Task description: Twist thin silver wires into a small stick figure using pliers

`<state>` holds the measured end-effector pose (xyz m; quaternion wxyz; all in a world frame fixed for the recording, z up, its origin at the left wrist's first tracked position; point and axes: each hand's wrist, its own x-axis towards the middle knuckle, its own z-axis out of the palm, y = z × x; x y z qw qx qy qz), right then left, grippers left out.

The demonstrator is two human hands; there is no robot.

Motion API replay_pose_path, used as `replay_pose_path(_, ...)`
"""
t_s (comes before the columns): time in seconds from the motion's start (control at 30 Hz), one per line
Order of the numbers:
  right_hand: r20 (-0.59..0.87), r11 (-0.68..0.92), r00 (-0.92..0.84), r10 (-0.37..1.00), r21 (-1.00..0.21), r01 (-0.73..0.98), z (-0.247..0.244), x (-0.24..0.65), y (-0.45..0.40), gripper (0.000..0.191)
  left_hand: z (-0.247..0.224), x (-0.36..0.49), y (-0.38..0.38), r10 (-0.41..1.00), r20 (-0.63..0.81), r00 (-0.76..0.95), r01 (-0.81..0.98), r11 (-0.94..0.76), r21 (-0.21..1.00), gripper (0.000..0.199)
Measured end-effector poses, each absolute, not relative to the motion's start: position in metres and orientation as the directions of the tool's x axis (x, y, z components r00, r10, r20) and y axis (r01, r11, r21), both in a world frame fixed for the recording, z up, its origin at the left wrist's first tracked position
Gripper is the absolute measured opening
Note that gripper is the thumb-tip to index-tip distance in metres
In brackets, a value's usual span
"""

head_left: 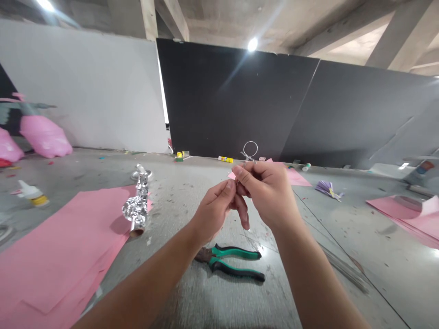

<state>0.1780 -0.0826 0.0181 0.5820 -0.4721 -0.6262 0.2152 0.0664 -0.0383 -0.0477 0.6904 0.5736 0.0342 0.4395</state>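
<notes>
Head view: left hand (213,209) and right hand (270,188) meet, both pinching what seems a thin wire (247,157), whose loop (250,141) rises at one o'clock. It should be light, springy, easily bent; the twisted base looks the best hold. Fingers hide its lower end, so its shape cannot be told.

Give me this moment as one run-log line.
left hand: fingers bent, grip hidden | right hand: apparently pinching wire ring | pliers: on table, unheld
</notes>
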Motion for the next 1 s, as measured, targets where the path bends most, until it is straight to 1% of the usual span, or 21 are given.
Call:
replay_pose_path(0.13, 0.523, 0.455, 0.134, 0.842, -0.82, 0.347, 0.015, 0.182, -0.079, 0.036, -0.046, 0.067, -0.04, 0.66, 0.413, 0.628, -0.574, 0.034, 0.818, 0.035)
replay_pose_path(0.27, 0.522, 0.47, 0.112, 0.846, -0.828, 0.306, 0.01, 0.185, -0.074, 0.032, -0.044, 0.067, -0.042, 0.668, 0.426, 0.61, -0.581, 0.012, 0.814, 0.032)
replay_pose_path(0.43, 0.5, 0.494, 0.051, 0.864, -0.863, 0.107, 0.003, 0.189, -0.066, 0.031, -0.047, 0.069, -0.041, 0.669, 0.439, 0.6, -0.613, 0.032, 0.789, 0.033)
replay_pose_path(0.53, 0.469, 0.469, 0.013, 0.883, -0.883, -0.017, 0.0, 0.192, -0.063, 0.03, -0.05, 0.07, -0.038, 0.657, 0.461, 0.596, -0.641, 0.044, 0.766, 0.032)
replay_pose_path(0.6, 0.439, 0.436, -0.013, 0.898, -0.895, -0.096, -0.002, 0.194, -0.061, 0.029, -0.051, 0.069, -0.037, 0.653, 0.466, 0.596, -0.628, 0.017, 0.778, 0.031)
replay_pose_path(0.67, 0.413, 0.405, -0.033, 0.91, -0.902, -0.148, -0.003, 0.194, -0.06, 0.028, -0.049, 0.068, -0.038, 0.67, 0.462, 0.581, -0.566, -0.075, 0.821, 0.03)
replay_pose_path(0.73, 0.405, 0.395, -0.03, 0.914, -0.905, -0.159, -0.004, 0.194, -0.059, 0.027, -0.046, 0.065, -0.04, 0.709, 0.47, 0.526, -0.441, -0.245, 0.863, 0.029)
replay_pose_path(0.77, 0.408, 0.4, -0.018, 0.913, -0.903, -0.156, -0.005, 0.194, -0.059, 0.026, -0.044, 0.064, -0.041, 0.726, 0.489, 0.484, -0.35, -0.352, 0.868, 0.029)
replay_pose_path(0.83, 0.414, 0.412, 0.021, 0.91, -0.897, -0.163, -0.004, 0.194, -0.059, 0.023, -0.04, 0.06, -0.045, 0.733, 0.547, 0.404, -0.143, -0.54, 0.83, 0.029)
replay_pose_path(0.87, 0.412, 0.411, 0.038, 0.911, -0.894, -0.176, -0.004, 0.194, -0.06, 0.02, -0.038, 0.058, -0.047, 0.725, 0.574, 0.38, -0.056, -0.602, 0.797, 0.027)
replay_pose_path(0.93, 0.405, 0.409, 0.062, 0.912, -0.888, -0.212, -0.002, 0.194, -0.061, 0.019, -0.034, 0.056, -0.05, 0.705, 0.608, 0.365, 0.058, -0.669, 0.741, 0.023)
replay_pose_path(1.0, 0.406, 0.408, 0.06, 0.912, -0.88, -0.242, 0.0, 0.194, -0.063, 0.02, -0.03, 0.054, -0.053, 0.697, 0.618, 0.365, 0.104, -0.69, 0.716, 0.021)
